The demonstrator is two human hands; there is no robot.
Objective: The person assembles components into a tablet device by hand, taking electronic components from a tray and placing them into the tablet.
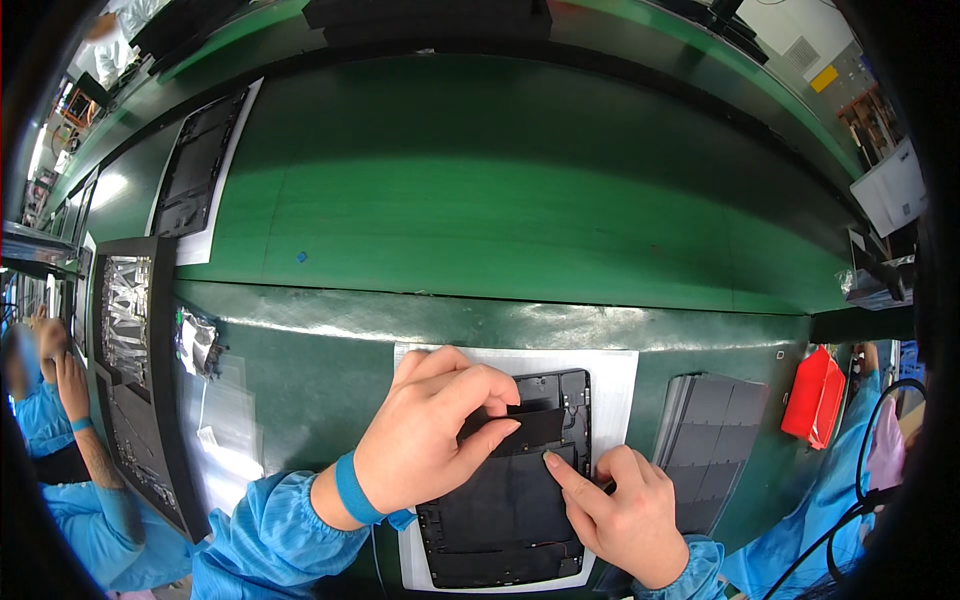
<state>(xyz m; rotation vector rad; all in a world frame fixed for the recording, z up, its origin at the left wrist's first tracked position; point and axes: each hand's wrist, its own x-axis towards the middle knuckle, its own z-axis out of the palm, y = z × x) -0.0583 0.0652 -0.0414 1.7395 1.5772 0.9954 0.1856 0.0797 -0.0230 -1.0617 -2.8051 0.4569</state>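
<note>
A black device housing (500, 520) with flat dark panels, small screws and thin cables along its side lies on a white sheet (615, 400) in front of me. My left hand (425, 430), wearing a blue wristband, reaches over its upper part. Its thumb and index finger pinch a thin black strip (535, 428), slightly raised at the near edge of a recess. My right hand (630, 510) holds nothing. Its index finger stretches out and touches the housing just below the strip, while the other fingers are loosely bent.
Stacked dark grey panels (705, 440) lie to the right, beyond them a red bin (812, 398). At left stand a black tray of parts (130, 380) and clear plastic sheets (225, 430). Another housing (200, 165) rests on the green belt (480, 200). Co-workers sit at both sides.
</note>
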